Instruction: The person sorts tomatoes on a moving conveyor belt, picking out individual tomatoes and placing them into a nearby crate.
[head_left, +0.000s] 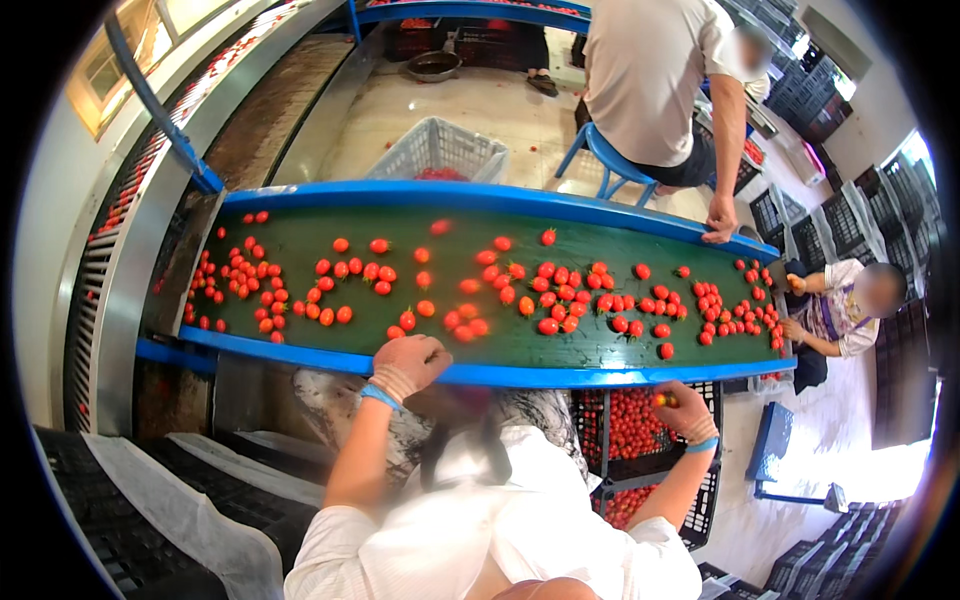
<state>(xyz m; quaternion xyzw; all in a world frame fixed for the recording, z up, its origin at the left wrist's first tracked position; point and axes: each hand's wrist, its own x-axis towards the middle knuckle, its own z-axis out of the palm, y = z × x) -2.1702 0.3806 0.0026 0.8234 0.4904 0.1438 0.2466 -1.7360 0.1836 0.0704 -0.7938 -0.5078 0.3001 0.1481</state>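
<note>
My left hand (411, 365), in a thin glove with a blue band at the wrist, is over the near blue rim (525, 374) of a green conveyor belt (360, 217). Its fingers are curled, and whether anything is inside them is hidden. Close to its fingertips lie red cherry tomatoes (407, 320). My right hand (686, 414), also gloved, grips a small orange-and-green tomato (663, 400). It hovers above a black plastic crate (709, 397) filled with red tomatoes (634, 424). Loose tomatoes are scattered in clusters along the belt.
A person on a blue stool (611, 154) sits across the belt, one hand on its far rim. Another person (832, 300) works at the right end. A lined crate (450, 146) stands beyond the belt. A roller conveyor (124, 202) runs along the left; stacked black crates (150, 480) are lower left.
</note>
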